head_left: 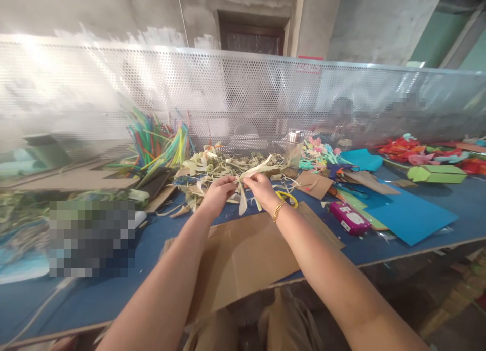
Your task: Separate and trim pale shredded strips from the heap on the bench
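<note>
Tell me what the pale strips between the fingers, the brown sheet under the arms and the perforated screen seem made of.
Pale strips: perhaps dried husk or leaf, matte; they look thin and tapering, though paper isn't ruled out.
Brown sheet: likely cardboard, dull, flat, faintly creased.
Perforated screen: probably metal, shiny; bright reflections show among its holes.
</note>
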`<state>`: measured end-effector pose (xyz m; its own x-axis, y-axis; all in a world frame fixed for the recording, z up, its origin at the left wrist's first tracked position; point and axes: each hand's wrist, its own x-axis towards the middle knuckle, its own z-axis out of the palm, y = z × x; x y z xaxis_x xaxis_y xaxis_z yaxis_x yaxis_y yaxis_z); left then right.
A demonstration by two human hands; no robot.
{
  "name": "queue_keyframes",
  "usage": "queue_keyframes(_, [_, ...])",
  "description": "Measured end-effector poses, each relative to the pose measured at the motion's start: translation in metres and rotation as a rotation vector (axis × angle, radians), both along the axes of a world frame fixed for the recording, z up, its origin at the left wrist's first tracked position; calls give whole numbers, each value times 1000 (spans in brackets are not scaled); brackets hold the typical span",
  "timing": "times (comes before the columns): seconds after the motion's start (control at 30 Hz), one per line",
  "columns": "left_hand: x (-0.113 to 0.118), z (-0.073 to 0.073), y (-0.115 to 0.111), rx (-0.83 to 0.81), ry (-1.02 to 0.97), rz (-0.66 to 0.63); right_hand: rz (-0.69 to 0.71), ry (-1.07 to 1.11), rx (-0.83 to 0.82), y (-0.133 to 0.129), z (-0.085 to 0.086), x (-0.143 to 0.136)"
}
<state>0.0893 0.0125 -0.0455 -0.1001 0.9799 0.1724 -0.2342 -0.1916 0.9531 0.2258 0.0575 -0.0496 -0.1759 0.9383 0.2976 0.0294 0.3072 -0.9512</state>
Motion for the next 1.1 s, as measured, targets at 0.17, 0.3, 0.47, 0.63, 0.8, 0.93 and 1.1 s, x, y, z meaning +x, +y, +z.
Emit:
queue_keyframes(0.17, [-1, -3, 1, 120, 222, 102, 67, 113, -48, -3, 1, -3])
queue_keyframes(0.3, [0, -3, 0, 159, 262, 161, 80, 165, -105, -1, -3, -7])
queue_keyframes(0.47, [2, -1, -1, 119, 125, 63, 126, 147, -26, -3, -3, -8])
queue_keyframes(0.63, [2, -2, 1, 84, -4, 73, 97, 129, 50, -13, 4, -6])
queue_keyframes(0.8, [-2, -4, 4, 75, -53, 72, 36, -50, 176, -17, 7, -2])
queue_keyframes(0.93, [-3, -1, 3, 71, -101, 79, 0, -157, 317, -11, 10, 5])
queue_keyframes(1.1, [-1, 3, -1, 19, -66, 19, 28, -144, 485, -3, 14, 15])
